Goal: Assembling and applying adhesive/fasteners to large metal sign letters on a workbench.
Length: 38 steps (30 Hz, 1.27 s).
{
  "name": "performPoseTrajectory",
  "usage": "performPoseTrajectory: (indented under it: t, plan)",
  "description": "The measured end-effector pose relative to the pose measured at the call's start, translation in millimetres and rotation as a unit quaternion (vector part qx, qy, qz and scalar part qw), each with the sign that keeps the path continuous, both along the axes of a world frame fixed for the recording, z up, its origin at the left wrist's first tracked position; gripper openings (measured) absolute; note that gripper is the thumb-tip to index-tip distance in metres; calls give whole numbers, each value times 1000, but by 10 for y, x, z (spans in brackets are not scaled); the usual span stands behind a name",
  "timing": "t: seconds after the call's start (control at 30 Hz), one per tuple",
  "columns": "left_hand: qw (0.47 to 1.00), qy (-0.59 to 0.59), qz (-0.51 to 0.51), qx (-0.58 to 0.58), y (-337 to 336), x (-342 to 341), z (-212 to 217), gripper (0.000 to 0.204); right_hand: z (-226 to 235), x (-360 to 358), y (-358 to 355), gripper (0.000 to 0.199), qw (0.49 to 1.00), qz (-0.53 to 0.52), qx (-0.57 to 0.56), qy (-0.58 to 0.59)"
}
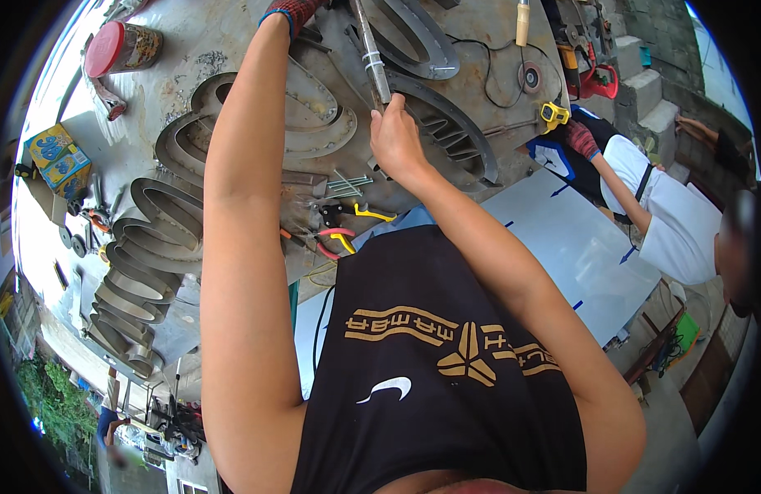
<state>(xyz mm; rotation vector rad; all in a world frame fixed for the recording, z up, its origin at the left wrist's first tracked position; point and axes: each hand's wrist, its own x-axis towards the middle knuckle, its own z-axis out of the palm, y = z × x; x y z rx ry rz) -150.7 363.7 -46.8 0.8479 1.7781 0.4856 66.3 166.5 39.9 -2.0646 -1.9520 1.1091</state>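
My right hand (395, 142), bare, is closed round the lower end of a long grey metal bar (371, 58) that slants up to the top edge. In a red knitted glove, my left hand (295, 11) reaches to the top edge beside the bar; its fingers are cut off from view. Under and around the bar lie curved strips of grey metal bent into outlines: one loop (434, 66) right of the bar, a ribbed arc (471, 136) beside my right hand, and another outline (335, 136) partly behind my left arm.
Cutting pliers (372, 212), screws (347, 186), a red-lidded jar (121, 49), a yellow-blue box (58, 160) and bent metal letters (142, 272) lie on the metal table. A grinding disc (530, 77) sits far right. A co-worker's gloved hand (581, 138) is by a yellow tape measure (553, 116).
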Motion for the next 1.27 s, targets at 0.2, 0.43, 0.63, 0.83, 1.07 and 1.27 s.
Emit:
performPoseTrajectory:
  t: [0.2,0.43,0.63,0.83,1.07,1.27]
  plan:
    - [1000,-4,23,16,-17,-169,-75,57,5,-44,-3,33,1000,6,-18,23]
    - [999,-10,32,1,-48,8,117,61,25,-117,-30,33,999,1,-24,38]
    - [974,-188,-51,112,-76,-280,-137,64,-298,-157,-169,31,996,-14,-21,83]
    - [1000,-10,22,16,23,-56,-96,60,-291,-106,-139,31,998,5,-19,66]
    - [1000,18,16,13,-2,-75,-114,58,-222,-63,-104,33,992,-35,-73,93]
    - [1000,14,18,-14,46,109,111,54,-266,-31,-83,34,993,-45,-62,92]
